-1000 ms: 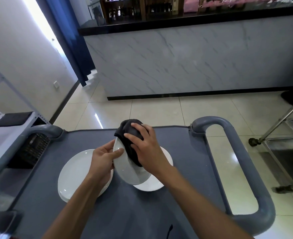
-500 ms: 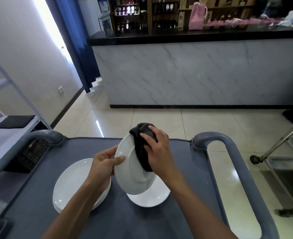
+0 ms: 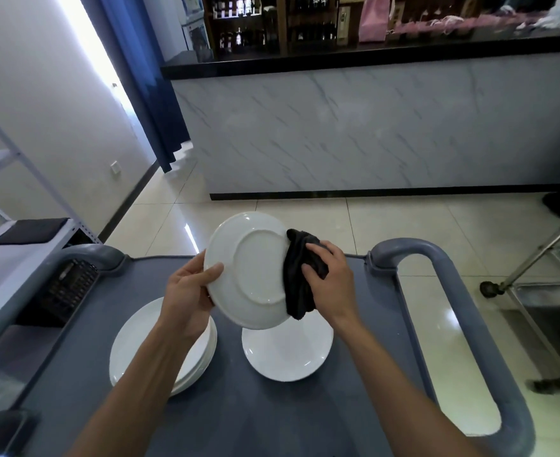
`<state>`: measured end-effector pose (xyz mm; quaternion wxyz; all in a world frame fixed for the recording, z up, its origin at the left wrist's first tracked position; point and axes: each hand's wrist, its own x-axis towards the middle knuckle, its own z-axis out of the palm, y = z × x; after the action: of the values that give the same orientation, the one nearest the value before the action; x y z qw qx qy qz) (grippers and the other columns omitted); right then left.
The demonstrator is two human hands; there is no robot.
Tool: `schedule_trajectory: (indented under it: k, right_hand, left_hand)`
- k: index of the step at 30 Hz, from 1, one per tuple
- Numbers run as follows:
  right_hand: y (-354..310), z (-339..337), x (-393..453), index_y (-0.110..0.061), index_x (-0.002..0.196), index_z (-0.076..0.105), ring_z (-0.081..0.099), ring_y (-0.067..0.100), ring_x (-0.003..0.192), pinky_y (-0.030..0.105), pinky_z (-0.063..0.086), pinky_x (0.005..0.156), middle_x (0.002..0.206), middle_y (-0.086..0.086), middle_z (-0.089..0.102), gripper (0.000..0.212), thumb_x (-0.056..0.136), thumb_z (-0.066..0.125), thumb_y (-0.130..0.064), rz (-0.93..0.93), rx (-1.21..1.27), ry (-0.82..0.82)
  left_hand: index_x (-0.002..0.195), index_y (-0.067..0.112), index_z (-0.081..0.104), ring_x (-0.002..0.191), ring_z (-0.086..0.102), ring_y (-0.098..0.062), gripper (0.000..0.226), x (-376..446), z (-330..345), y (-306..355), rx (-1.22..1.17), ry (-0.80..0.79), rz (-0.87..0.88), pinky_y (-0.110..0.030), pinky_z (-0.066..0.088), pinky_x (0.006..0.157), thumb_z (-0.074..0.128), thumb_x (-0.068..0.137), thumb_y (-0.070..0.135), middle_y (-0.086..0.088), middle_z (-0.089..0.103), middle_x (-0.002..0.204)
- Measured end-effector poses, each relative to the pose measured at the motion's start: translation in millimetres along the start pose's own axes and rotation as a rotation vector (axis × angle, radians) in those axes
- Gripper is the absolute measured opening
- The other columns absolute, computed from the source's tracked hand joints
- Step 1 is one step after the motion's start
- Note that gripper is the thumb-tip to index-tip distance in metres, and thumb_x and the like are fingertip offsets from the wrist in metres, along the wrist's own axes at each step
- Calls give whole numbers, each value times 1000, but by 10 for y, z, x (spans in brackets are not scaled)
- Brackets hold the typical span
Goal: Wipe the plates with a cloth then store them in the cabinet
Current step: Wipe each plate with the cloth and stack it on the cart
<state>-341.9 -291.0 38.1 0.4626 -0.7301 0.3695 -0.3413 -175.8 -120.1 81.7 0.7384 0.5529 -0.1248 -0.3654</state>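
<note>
Above the grey cart (image 3: 272,423), beside a plate stack (image 3: 146,344) and a single plate (image 3: 288,354), the left hand (image 3: 186,291) is gripping a raised plate (image 3: 248,268) by its rim, underside showing. The right hand's (image 3: 331,285) fingers are curling around a dark cloth (image 3: 300,278), pressing it against the plate's right edge.

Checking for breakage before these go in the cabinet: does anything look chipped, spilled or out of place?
Nothing stands out. The held plate, gripped by the left hand, shows an unbroken underside; the right hand holds the dark cloth at its edge. The single plate and stack lie flat.
</note>
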Motion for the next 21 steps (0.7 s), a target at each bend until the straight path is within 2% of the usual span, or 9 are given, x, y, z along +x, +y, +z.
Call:
schedule_trajectory:
  k: [3, 8, 13, 17, 19, 21]
  right_hand:
    - [24, -31, -48, -18, 129, 66, 49, 1, 121, 21, 39, 110, 136, -11, 50, 38, 92, 67, -10, 25, 51, 42]
    - [-15, 14, -148, -20, 131, 64, 47, 8, 130, 29, 39, 113, 143, -9, 47, 40, 93, 68, -11, -4, 58, 76]
    - [-124, 133, -298, -23, 133, 63, 40, 12, 137, 27, 33, 117, 149, -6, 42, 43, 93, 69, -10, -128, 21, 76]
    - [-254, 263, -389, -23, 135, 62, 37, 16, 138, 17, 26, 116, 151, -4, 40, 46, 92, 71, -9, -291, -41, 70]
    - [-320, 337, -410, -21, 134, 63, 38, 20, 139, 19, 27, 116, 151, -1, 42, 47, 90, 72, -8, -390, -80, 63]
    - [-361, 405, -418, -20, 134, 63, 38, 21, 139, 27, 32, 117, 151, 1, 42, 47, 89, 73, -7, -485, -103, 34]
  left_hand:
    - [118, 19, 75, 92, 72, -23, 41, 63, 52, 29, -60, 13, 17, -34, 61, 69, 68, 79, 10, -7, 74, 113]
    - [129, 15, 67, 93, 70, -22, 39, 168, 181, 33, -152, 55, 46, -33, 60, 67, 54, 95, 2, -5, 74, 111]
    - [136, 13, 61, 111, 65, -27, 43, 173, 295, 65, -214, 73, 84, -37, 60, 87, 51, 97, 0, -12, 67, 132]
    - [137, 10, 59, 130, 55, -40, 43, 179, 310, 27, -228, 101, 91, -55, 43, 111, 51, 97, 0, -19, 61, 138]
    - [136, 10, 60, 129, 55, -42, 42, 169, 307, 11, -231, 123, 84, -58, 42, 111, 52, 96, 0, -20, 63, 135]
    - [136, 11, 61, 123, 60, -41, 41, 141, 295, 2, -220, 118, 77, -54, 50, 104, 54, 97, 2, -20, 65, 132]
